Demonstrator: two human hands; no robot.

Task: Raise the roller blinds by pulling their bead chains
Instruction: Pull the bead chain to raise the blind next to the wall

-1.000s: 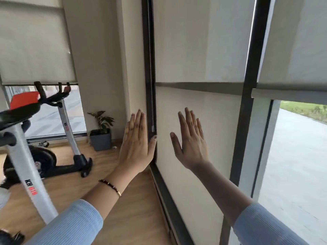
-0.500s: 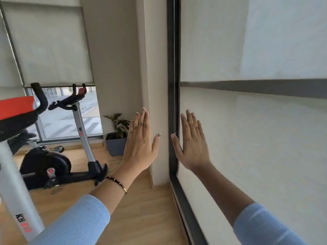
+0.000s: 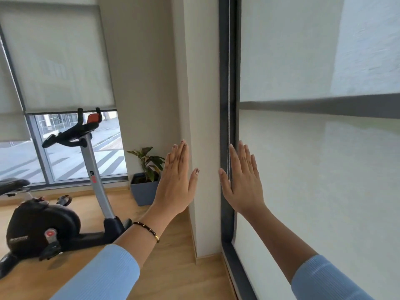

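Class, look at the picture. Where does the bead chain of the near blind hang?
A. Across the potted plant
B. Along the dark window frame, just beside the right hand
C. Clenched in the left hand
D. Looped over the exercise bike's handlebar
B. The bead chain runs down the dark window frame and passes by the index finger of the open right hand; the left hand is open and holds nothing.

Two hands point(image 3: 176, 187), three blinds point(image 3: 313, 169), one chain point(image 3: 228, 83)

Soft daylight through the blinds point(image 3: 303, 191); wide-angle bending at edges.
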